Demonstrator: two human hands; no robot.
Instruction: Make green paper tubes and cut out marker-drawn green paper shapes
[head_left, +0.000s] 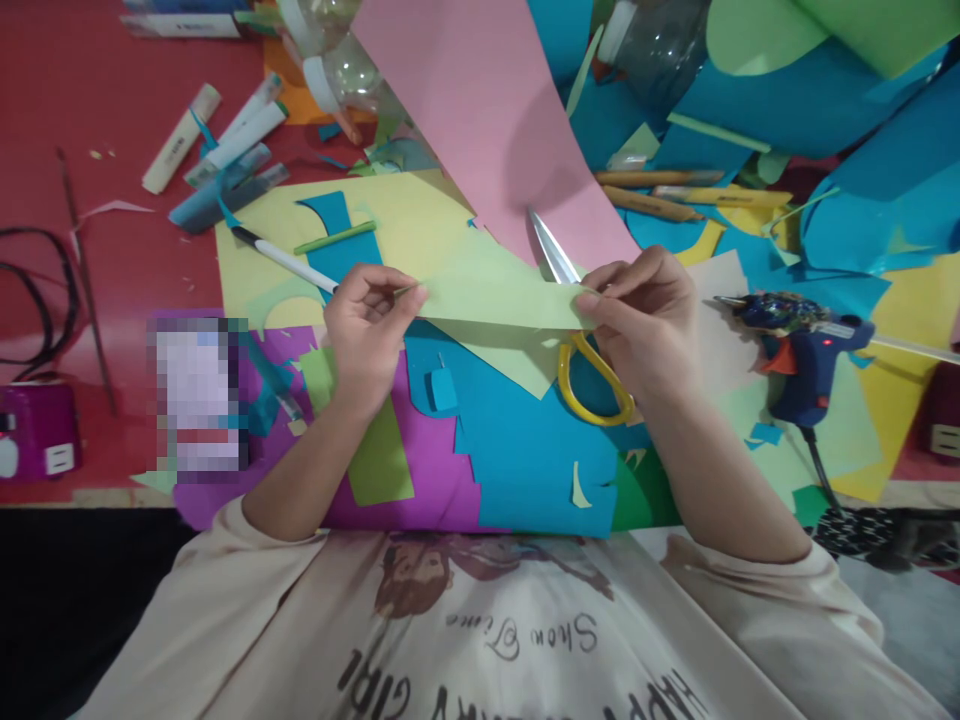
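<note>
A light green paper piece [495, 300] stretches between my two hands above the table. My left hand [367, 335] pinches its left tip with closed fingers. My right hand [649, 325] pinches its right end, fingers pressed together. Yellow-handled scissors [581, 375] lie under the paper just left of my right hand, blades pointing away toward a large pink sheet [495, 120]. A black-and-white pen [281, 258] lies beside my left hand. Blue paper [525, 450] and purple paper [431, 470] lie beneath.
A blue glue gun [799, 350] rests to the right, its cord running off the near edge. Markers [225, 150] lie at the back left on the red table [67, 200]. A purple device [34, 430] with a black cable sits far left. Plastic bottles, pencils and paper scraps crowd the back.
</note>
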